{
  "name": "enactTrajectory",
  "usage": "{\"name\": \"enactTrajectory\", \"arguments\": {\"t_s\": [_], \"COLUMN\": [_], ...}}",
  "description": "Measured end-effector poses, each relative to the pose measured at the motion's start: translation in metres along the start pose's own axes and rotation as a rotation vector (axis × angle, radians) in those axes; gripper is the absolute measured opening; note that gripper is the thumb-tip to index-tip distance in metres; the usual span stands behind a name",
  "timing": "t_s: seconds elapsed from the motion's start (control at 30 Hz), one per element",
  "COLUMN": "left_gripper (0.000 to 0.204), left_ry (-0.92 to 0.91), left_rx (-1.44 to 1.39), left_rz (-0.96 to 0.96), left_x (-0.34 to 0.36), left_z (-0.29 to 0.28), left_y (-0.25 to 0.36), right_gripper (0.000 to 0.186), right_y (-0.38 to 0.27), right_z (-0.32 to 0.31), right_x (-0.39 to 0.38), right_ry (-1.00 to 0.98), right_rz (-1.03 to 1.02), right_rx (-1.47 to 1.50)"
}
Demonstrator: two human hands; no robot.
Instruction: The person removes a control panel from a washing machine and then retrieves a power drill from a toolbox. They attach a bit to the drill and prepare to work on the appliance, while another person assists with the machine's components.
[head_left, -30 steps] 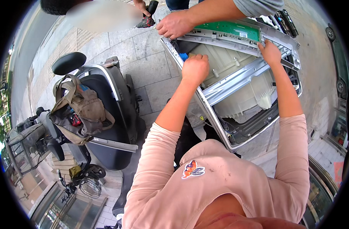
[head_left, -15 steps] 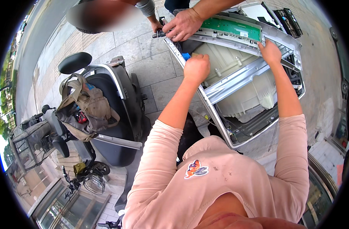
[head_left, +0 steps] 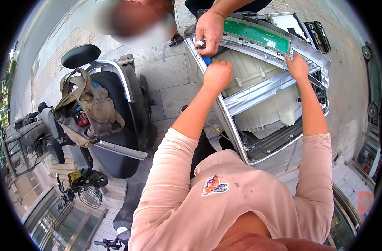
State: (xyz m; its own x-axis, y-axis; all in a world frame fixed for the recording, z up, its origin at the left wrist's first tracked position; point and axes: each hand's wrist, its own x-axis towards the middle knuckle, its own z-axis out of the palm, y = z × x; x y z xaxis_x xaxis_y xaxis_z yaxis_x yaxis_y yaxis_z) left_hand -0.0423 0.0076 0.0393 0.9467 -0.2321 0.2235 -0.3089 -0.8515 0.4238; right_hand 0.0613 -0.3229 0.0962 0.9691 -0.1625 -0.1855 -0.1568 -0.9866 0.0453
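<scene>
An opened appliance, seemingly a washing machine (head_left: 230,138), stands before me with its pale tub and a metal crossbar (head_left: 258,97) showing. Across its far side lies a grey plastic control panel (head_left: 314,56) carrying a long green circuit board (head_left: 255,35). My right hand (head_left: 297,67) grips the panel near the board's right end. At the left frame edge my left hand (head_left: 218,77) is closed beside a blue connector (head_left: 207,61); its fingertips are hidden, so what they hold cannot be told. Just beyond, another person's hand (head_left: 210,33) pinches a small white piece (head_left: 199,43).
To the left stands a scooter (head_left: 111,163) with a canvas tool bag (head_left: 88,104) and a metal strip (head_left: 122,151) on its seat. A second person (head_left: 168,19) crouches at the far side. Black plastic parts (head_left: 317,35) lie at the far right on the paving.
The other person's hand has moved from the panel's left end down toward the blue connector, now pinching a white piece. My hands have barely moved; the view has shifted slightly.
</scene>
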Motion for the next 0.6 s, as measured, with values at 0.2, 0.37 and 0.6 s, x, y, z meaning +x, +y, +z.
{"name": "enactTrajectory", "arguments": {"t_s": [0.2,0.37,0.6], "left_gripper": [0.012,0.011,0.011], "left_ry": [0.045,0.053,0.026], "left_rx": [-0.048,-0.051,-0.023], "left_rz": [0.01,0.015,0.01], "left_x": [-0.0018,-0.002,-0.0011], "left_z": [-0.0008,-0.0015,-0.0026], "left_y": [0.0001,0.0,0.001], "right_gripper": [0.056,0.058,0.058], "right_y": [0.0037,0.0032,0.0014], "right_z": [0.0062,0.0067,0.0033], "right_x": [0.0044,0.0052,0.0033], "right_ry": [-0.005,-0.011,-0.022], "right_rz": [0.01,0.013,0.008], "right_rx": [-0.032,-0.04,-0.029]}}
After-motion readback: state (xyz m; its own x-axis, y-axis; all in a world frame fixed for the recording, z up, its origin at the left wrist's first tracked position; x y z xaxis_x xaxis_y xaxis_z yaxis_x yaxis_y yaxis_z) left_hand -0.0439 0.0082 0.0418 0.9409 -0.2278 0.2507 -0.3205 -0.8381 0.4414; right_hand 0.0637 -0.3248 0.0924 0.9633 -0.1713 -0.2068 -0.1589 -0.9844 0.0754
